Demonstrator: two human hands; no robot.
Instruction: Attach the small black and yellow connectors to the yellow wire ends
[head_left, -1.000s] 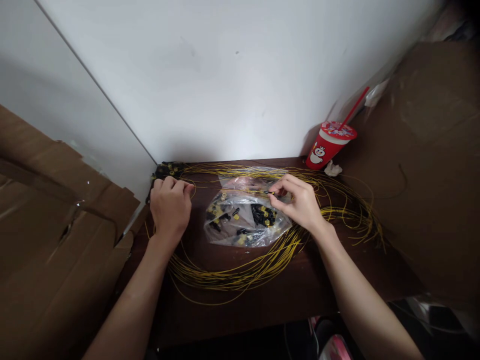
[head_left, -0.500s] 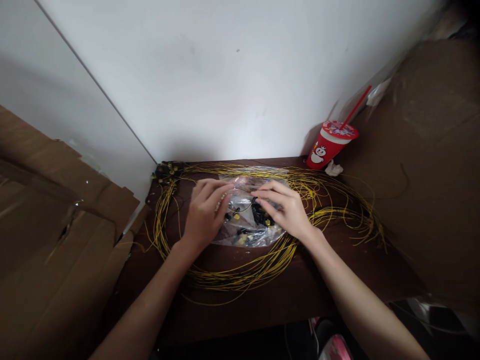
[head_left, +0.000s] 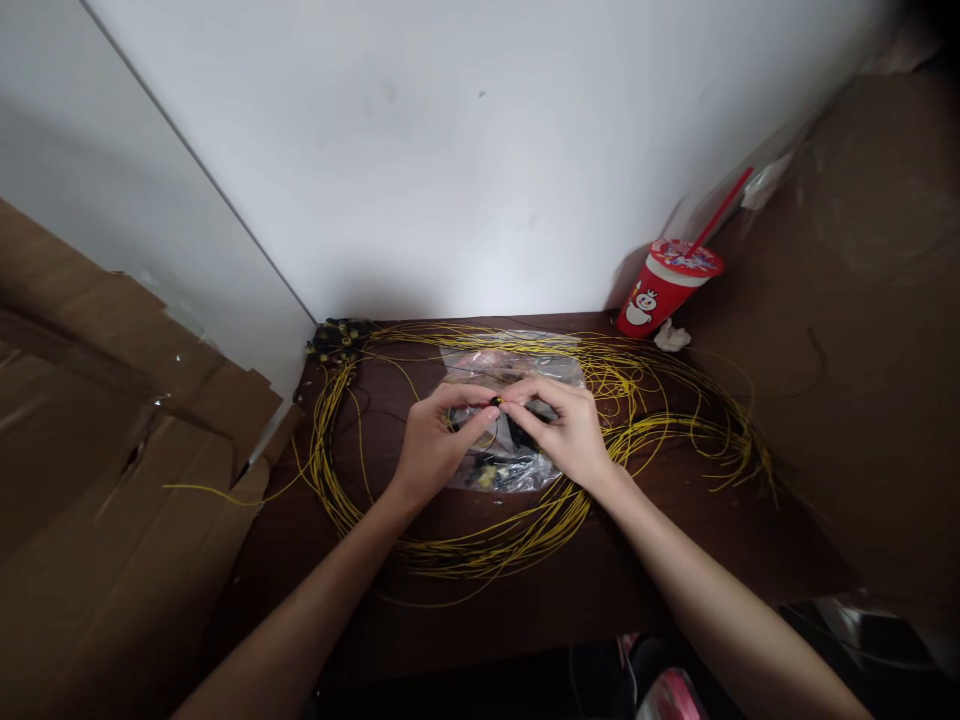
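Over the middle of a dark brown table (head_left: pixel 570 590), two bare hands meet fingertip to fingertip above a clear plastic bag (head_left: pixel 517 372). Left hand (head_left: pixel 433 447) and right hand (head_left: pixel 568 428) both come in from below, forearms angled inward. Each grip is closed in a pinch: thumb and forefinger of both hands press together on one small black piece (head_left: pixel 496 401) with a spot of yellow, held just above the bag. A thin yellow strand curves down from that piece, though where it ends cannot be made out.

Inside the bag lie many small black and yellow parts (head_left: pixel 491 472), partly hidden by the hands. Around the bag, a large loose coil of thin yellow wire (head_left: pixel 480 555) spreads across most of the table, ringing the hands on all sides. One stray strand runs off the table's left edge over flattened brown cardboard (head_left: pixel 112 480). At the far left corner of the table sits a small cluster of black pieces (head_left: pixel 335 337) touching the wire.

At the far right corner, against the white wall (head_left: pixel 450 150), stands a red drink cup (head_left: pixel 660 290) with a red straw, tilted in this view, with a crumpled white scrap (head_left: pixel 670 337) just beside its base.
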